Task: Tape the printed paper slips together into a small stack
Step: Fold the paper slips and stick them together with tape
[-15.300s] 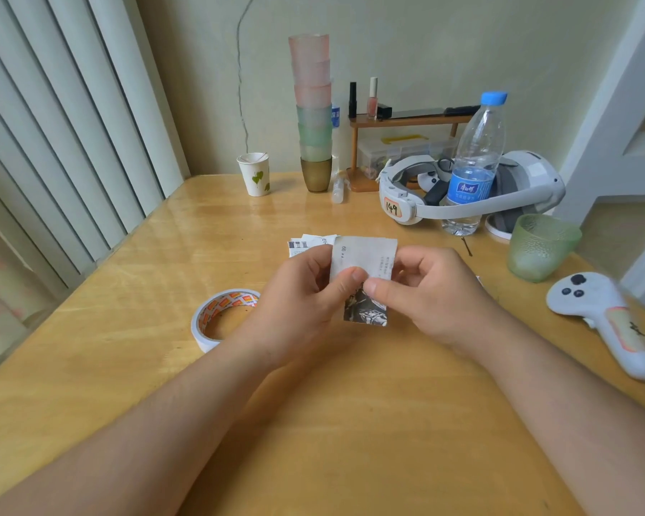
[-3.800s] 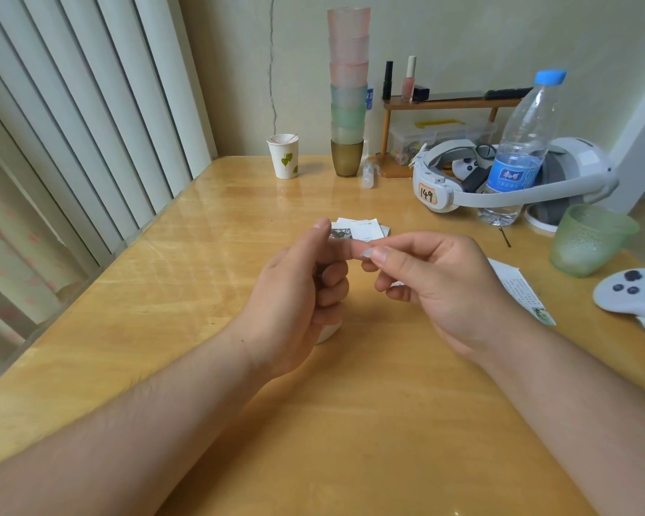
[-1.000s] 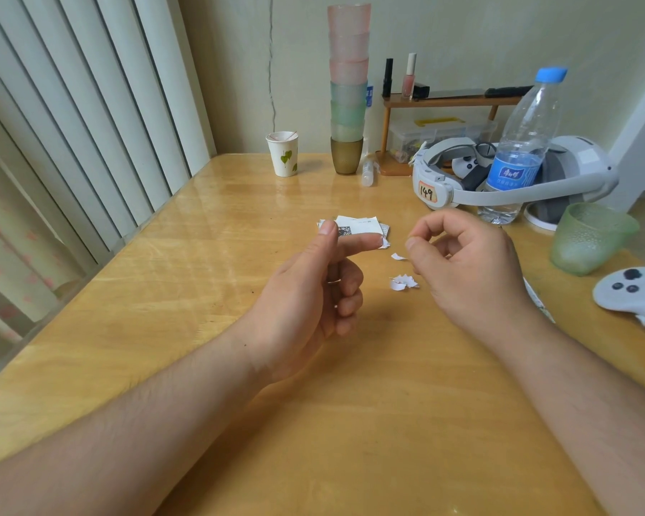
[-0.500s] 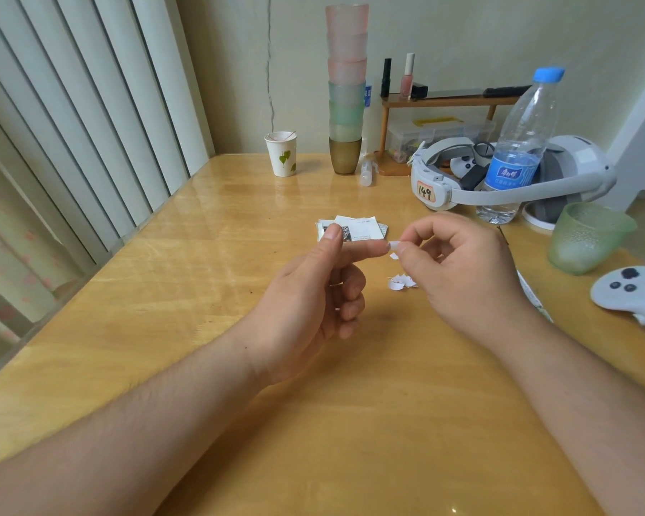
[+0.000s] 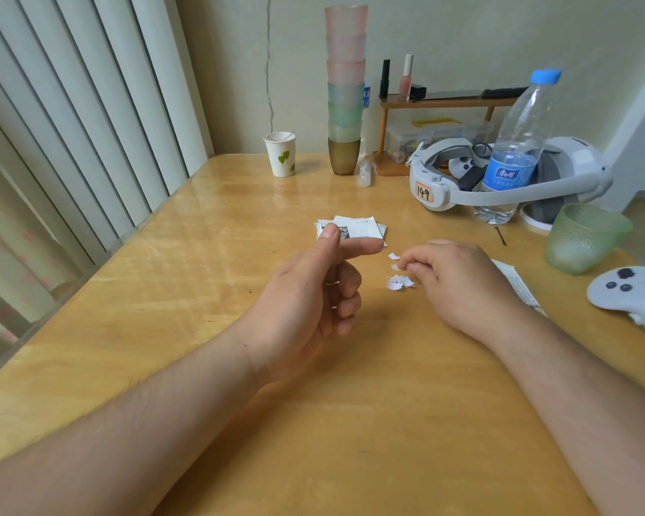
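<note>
Here the wooden table (image 5: 187,292) carries the whole scene, seen from the head camera. Both forearms reach in from the near edge. The left hand (image 5: 310,292) is raised above the tabletop with thumb and forefinger extended and the other fingers curled; whether a clear piece of tape is held between thumb and forefinger cannot be told. The right hand (image 5: 458,281), half a second ago lifted with its fingertips meeting the left forefinger, has now dropped to the table, fingers loosely curled, tips just beside the small white scraps (image 5: 399,281); whether it pinches one of them is not discernible. Judged from this, the hands have parted after working at something on the left fingertip, and the taping step itself is not yet under way.

The printed paper slips (image 5: 358,229) lie loosely overlapped on the table just beyond the left thumb tip, partly hidden by it, touched by neither hand. A further printed slip (image 5: 518,284) lies flat beside the right wrist, partly covered. No tape roll is in sight, possibly hidden by the left hand.
</note>
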The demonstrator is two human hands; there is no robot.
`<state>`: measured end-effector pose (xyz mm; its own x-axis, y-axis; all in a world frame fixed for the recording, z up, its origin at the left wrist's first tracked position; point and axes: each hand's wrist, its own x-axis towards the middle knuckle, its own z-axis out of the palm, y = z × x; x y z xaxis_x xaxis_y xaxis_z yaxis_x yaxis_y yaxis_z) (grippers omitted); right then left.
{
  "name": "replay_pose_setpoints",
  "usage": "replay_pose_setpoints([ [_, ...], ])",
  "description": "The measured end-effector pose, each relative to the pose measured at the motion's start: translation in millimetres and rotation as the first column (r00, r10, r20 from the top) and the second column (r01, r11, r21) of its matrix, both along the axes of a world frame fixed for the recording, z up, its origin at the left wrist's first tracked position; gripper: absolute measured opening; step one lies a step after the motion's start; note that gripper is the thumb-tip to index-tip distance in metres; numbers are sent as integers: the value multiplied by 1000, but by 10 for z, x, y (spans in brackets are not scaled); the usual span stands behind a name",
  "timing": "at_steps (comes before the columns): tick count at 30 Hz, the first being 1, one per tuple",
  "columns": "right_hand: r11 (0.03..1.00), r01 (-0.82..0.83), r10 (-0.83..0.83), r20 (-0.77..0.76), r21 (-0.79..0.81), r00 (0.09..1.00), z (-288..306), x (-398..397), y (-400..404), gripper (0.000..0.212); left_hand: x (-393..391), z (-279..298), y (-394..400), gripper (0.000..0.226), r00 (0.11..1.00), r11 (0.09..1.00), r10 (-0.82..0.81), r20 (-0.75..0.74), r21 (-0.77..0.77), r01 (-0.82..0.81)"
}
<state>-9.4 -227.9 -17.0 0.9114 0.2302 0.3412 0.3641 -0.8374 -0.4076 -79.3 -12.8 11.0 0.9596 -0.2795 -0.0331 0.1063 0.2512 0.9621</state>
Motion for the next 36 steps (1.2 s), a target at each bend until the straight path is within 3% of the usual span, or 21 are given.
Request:
replay_pose_setpoints([
  [4, 999, 47, -47, 6, 25, 999, 16, -9, 11, 8, 3, -15, -2, 56, 1000, 1000, -8, 10, 6, 7],
  [13, 995, 87, -86, -18, 55, 996, 48, -14, -22, 16, -5, -33, -6, 55, 998, 999, -23, 53, 39, 21],
  [20, 985, 164, -151, -188, 57, 970, 322, -4, -515, 19, 37, -12, -142, 55, 994, 990, -93, 64, 113, 85],
  [27, 966, 244, -257, -307, -79, 916, 361, 50, -941, 18, 252, 81, -362, 55, 995, 980, -96, 12, 178, 93],
  [36, 944, 231, -309, -388, -235, 868, 253, 93, -951, 51, 337, -125, -587, 52, 998, 999, 14, -54, 39, -12],
])
